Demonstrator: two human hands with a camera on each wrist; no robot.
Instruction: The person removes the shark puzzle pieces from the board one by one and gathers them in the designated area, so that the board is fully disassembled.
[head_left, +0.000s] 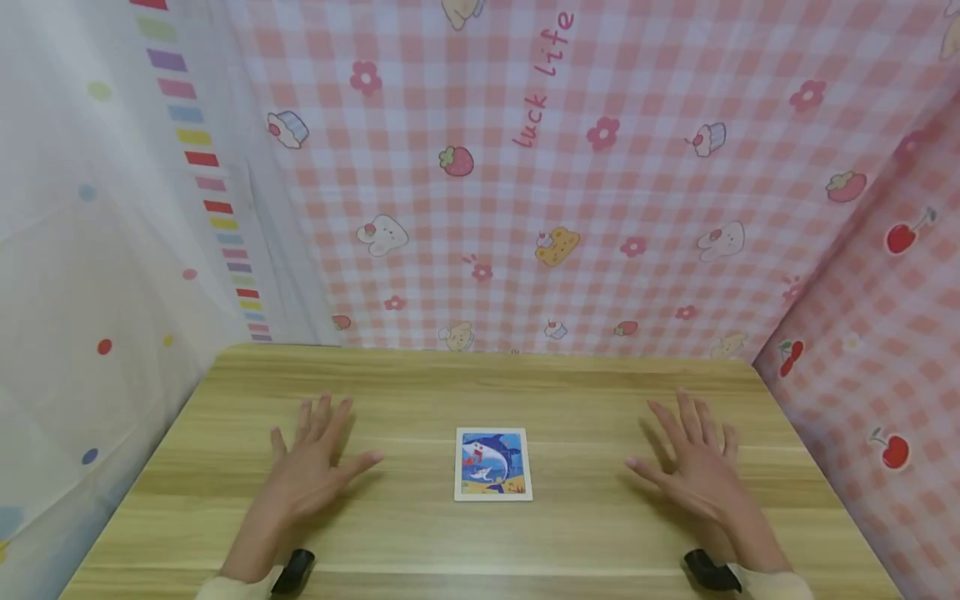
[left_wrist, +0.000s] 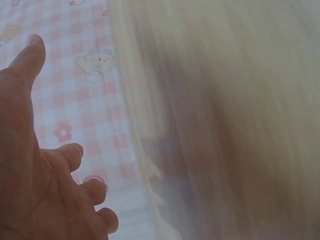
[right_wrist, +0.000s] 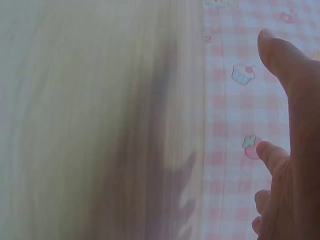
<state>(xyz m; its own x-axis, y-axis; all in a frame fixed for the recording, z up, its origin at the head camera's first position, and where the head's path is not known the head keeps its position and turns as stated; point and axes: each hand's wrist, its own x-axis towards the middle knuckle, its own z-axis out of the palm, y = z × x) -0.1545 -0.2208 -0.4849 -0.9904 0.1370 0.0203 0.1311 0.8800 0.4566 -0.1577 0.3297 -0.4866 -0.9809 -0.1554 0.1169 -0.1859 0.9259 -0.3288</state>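
Note:
In the head view a small framed picture puzzle (head_left: pixel 492 464) lies flat on the wooden table (head_left: pixel 495 542), its white border around a blue sea scene with a shark. To its left is my left hand (head_left: pixel 311 467), fingers spread and thumb pointing toward the puzzle. My right hand (head_left: pixel 692 467) mirrors it on the other side, fingers likewise spread. Both hands hold nothing and are apart from the puzzle. Shadows of the hands fall on the tabletop in both wrist views, where the thumbs and fingertips show with nothing between them.
A pink checked curtain (head_left: pixel 517 200) hangs behind the table's back edge and continues along the right side. On the left hangs a white dotted curtain (head_left: pixel 97 275). A black strap (head_left: pixel 293 572) sits at the left wrist and another black strap (head_left: pixel 711 572) at the right.

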